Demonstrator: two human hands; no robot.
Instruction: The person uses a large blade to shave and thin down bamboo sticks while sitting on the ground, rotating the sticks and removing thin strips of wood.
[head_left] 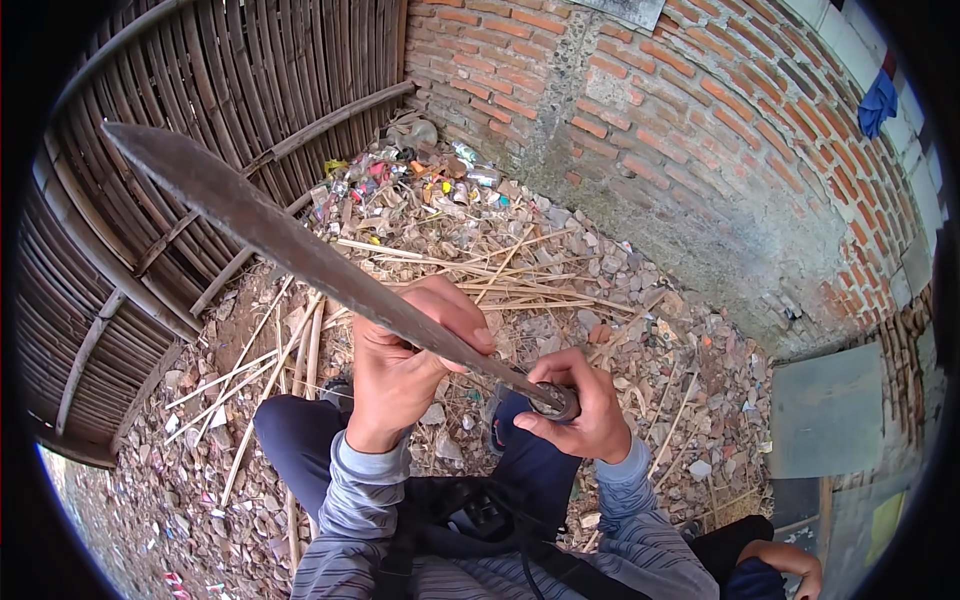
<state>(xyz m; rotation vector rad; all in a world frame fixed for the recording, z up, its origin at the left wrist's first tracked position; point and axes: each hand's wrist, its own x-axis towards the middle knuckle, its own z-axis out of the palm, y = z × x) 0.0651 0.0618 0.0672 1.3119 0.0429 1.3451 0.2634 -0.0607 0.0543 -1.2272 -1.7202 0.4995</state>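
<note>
A long machete [270, 225] with a dark, dull blade slants across the view, its tip up at the far left. My right hand [590, 405] is wrapped round its handle end, where a dark round collar shows at the base of the blade. Closer to the middle, my left hand [400, 370] grips the lower part of the blade, fingers curled behind it and thumb along its near side. The blade hides part of those fingers. Both hands are raised above my bent knees, in dark trousers [300, 440].
Thin bamboo strips [520, 290] lie on rubble-strewn ground [440, 440]. Litter [440, 185] is heaped in the far corner, between a bamboo slat wall [130, 200] and a brick wall [720, 150]. At lower right, another person's arm [785, 560] shows near a grey panel [828, 410].
</note>
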